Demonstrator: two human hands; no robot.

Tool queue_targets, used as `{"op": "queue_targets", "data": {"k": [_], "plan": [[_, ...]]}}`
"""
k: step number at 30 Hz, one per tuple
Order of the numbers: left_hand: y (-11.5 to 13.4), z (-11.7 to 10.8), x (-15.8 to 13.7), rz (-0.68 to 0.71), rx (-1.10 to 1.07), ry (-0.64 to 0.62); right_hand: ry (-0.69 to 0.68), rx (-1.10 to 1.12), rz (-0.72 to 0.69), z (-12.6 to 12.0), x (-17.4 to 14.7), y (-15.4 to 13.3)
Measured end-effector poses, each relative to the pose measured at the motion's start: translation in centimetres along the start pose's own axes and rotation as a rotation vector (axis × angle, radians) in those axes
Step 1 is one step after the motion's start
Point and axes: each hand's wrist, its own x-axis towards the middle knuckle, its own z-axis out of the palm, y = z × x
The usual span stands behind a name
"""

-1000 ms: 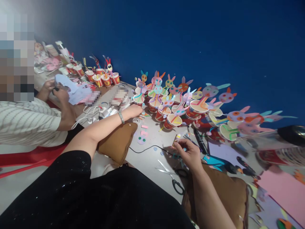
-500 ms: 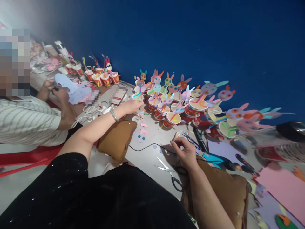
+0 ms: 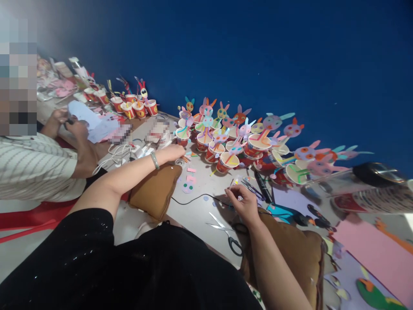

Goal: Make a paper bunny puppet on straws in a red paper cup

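My left hand (image 3: 172,153), fingers turned down and drawn together, is low over the table beside the nearest-left paper cup (image 3: 183,138). Small coloured paper strips (image 3: 192,154) lie by its fingertips; what it grips, if anything, is hidden. My right hand (image 3: 242,201) hovers over the table with thumb and forefinger pinched; anything between them is too small to make out. Below it lie open scissors (image 3: 227,232). Just past it are a second pair of scissors (image 3: 251,187) and a black marker (image 3: 263,186). Pink paper pieces (image 3: 191,178) and a lilac piece with green dots (image 3: 187,187) lie between my hands.
Rows of red cups with paper rabbit figures (image 3: 226,144) line the blue wall. Brown cushions (image 3: 155,189) (image 3: 287,249) lie under my forearms, and a black cord (image 3: 193,201) crosses between. At left a co-worker (image 3: 35,168) handles pale blue paper (image 3: 83,113). A clear bottle (image 3: 335,181) lies at right.
My left hand has drawn back slightly from the cup, down and to the left. My right hand keeps its pinch. The whole view has shifted a little.
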Motion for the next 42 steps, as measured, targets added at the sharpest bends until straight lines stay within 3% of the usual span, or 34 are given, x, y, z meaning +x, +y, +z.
{"op": "queue_targets", "data": {"k": [11, 17, 20, 22, 24, 27, 29, 31, 42], "plan": [[0.0, -1.5, 0.8, 0.009, -0.026, -0.009, -0.038, 0.012, -0.015, 0.0, 0.0, 0.1], [-0.1, -4.7, -1.4, 0.014, -0.095, 0.127, -0.035, 0.028, -0.019, 0.1, 0.0, -0.1], [2.0, -6.0, -2.7, 0.063, -0.456, 0.352, -0.037, 0.047, 0.010, 0.3, 0.0, 0.0], [4.8, -6.2, -3.1, 0.098, -0.852, 0.411, -0.034, 0.094, 0.054, 0.4, 0.0, 0.0], [8.3, -5.8, -2.9, 0.185, -1.219, 0.330, -0.035, 0.195, 0.119, 0.5, 0.0, 0.0], [13.0, -4.9, -1.5, 0.294, -1.566, 0.172, -0.026, 0.373, 0.213, 0.3, 0.1, -0.1], [15.0, -4.4, -0.4, 0.330, -1.664, 0.060, -0.013, 0.427, 0.258, 0.1, 0.1, -0.2], [16.0, -3.9, 0.6, 0.322, -1.713, 0.057, -0.001, 0.444, 0.290, -0.1, 0.2, -0.3], [17.1, -1.5, 2.3, 0.230, -1.971, 0.037, -0.064, 0.460, 0.378, 0.7, 0.3, -0.5]]}}
